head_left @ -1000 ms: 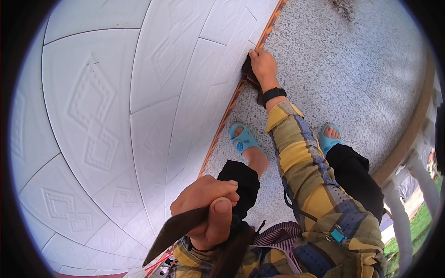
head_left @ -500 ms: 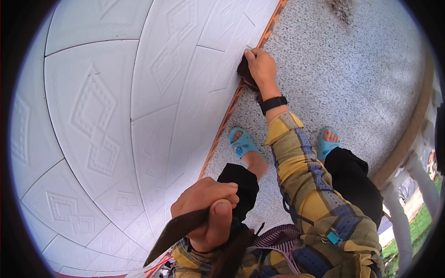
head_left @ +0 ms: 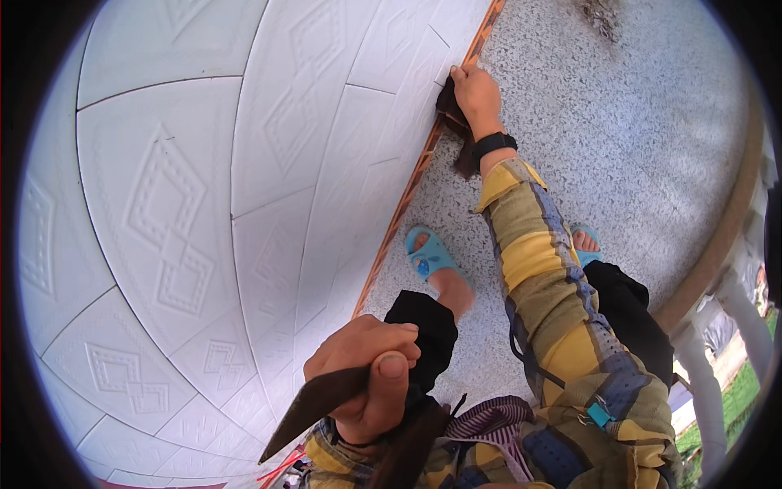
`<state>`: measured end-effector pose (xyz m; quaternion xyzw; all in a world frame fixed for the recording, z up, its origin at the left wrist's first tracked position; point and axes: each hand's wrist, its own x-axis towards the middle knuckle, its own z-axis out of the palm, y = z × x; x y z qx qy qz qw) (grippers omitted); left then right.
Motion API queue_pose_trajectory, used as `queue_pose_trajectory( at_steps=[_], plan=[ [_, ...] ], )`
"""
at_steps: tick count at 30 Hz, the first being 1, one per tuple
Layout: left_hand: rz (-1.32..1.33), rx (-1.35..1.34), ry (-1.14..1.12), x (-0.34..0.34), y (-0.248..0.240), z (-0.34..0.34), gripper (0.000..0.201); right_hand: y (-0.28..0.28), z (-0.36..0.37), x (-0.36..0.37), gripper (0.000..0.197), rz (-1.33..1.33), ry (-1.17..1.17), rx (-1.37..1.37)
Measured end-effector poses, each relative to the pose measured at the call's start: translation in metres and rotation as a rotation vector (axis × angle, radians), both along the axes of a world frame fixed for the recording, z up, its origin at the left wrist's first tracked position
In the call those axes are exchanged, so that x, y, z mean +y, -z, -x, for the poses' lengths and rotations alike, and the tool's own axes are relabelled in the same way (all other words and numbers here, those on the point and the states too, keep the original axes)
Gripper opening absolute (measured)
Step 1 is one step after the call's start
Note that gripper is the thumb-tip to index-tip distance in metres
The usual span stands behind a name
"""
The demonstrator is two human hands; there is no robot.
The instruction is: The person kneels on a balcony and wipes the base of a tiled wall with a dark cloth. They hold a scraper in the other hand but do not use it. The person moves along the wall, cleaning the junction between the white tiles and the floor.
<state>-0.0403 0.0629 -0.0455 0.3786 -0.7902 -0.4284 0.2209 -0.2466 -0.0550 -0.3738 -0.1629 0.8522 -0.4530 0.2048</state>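
My right hand (head_left: 481, 99) is stretched far ahead, its fingers closed on a dark brown cloth (head_left: 454, 107) at the foot of the white tiled wall (head_left: 277, 155). The cloth lies against the orange-and-dark border strip (head_left: 418, 167), and one end hangs down near my wrist. Close to me at the lower middle, my left hand (head_left: 358, 371) is closed, thumb pressed over a flat dark brown strip (head_left: 314, 407). That strip juts out toward the lower left, and more brown material (head_left: 415, 448) shows below the hand. What lies inside the left fist is hidden.
Speckled grey floor (head_left: 627, 155) spreads right of the wall. My feet in blue slippers (head_left: 432, 254) stand on it. A curved rail with pale balusters (head_left: 700, 383) bounds the right side, grass beyond. A dry, brownish tuft (head_left: 601, 18) lies at the far edge.
My right hand has moved farther ahead and slightly right along the border, the cloth going with it. More of the cloth's hanging end now shows. My left hand has hardly moved.
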Motion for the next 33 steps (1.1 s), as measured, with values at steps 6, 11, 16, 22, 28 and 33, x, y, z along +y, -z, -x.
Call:
queue_pose_trajectory(
  at_steps=[6,11,16,22,28,33],
  plan=[
    [0.014,-0.008,0.024,-0.002,-0.001,0.0,0.029,0.007,0.003,-0.006,0.034,0.017,-0.006,0.004],
    [-0.026,-0.025,0.062,0.0,-0.008,0.002,0.026,-0.023,-0.001,0.005,0.034,0.102,0.016,-0.143],
    [-0.05,-0.024,0.039,0.005,-0.007,-0.002,0.024,-0.069,-0.009,-0.003,0.028,0.908,0.385,-0.002],
    [-0.057,-0.039,0.054,0.008,-0.011,-0.003,0.021,-0.024,-0.073,0.009,0.031,0.135,0.199,-0.134],
    [-0.105,0.039,-0.112,0.023,-0.01,-0.012,0.023,-0.034,-0.197,0.06,0.025,0.246,-0.065,-0.37],
    [-0.055,-0.021,-0.266,0.039,-0.011,-0.04,0.034,-0.101,-0.188,0.044,0.021,0.687,0.067,0.005]
  ],
)
